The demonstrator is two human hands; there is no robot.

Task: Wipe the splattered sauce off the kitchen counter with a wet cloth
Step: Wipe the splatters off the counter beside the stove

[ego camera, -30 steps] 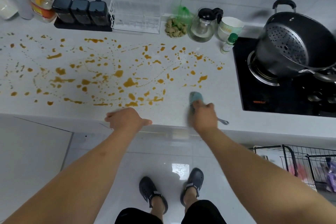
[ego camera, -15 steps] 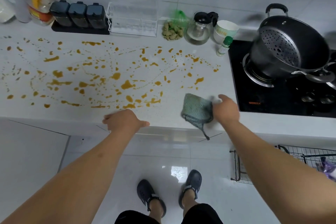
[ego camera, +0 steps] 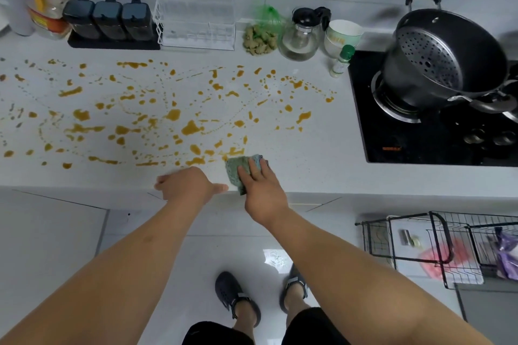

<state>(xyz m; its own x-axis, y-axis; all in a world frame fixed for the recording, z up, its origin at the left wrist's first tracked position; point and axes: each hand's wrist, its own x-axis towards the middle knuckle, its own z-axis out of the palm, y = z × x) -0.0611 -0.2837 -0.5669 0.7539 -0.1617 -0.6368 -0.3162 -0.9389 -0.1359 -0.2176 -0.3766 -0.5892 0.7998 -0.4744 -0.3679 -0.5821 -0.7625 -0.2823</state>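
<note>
Pressing flat with spread fingers, the right hand [ego camera: 259, 187] holds the green wet cloth [ego camera: 238, 173] on the table [ego camera: 308, 165] at the near edge of the orange sauce splatter [ego camera: 190, 127], seemingly for wiping. The left hand [ego camera: 186, 186] rests loosely curled on the edge beside it, likely as bracing.

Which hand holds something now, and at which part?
The right hand presses flat on the cloth's near half. The left hand holds nothing.
</note>
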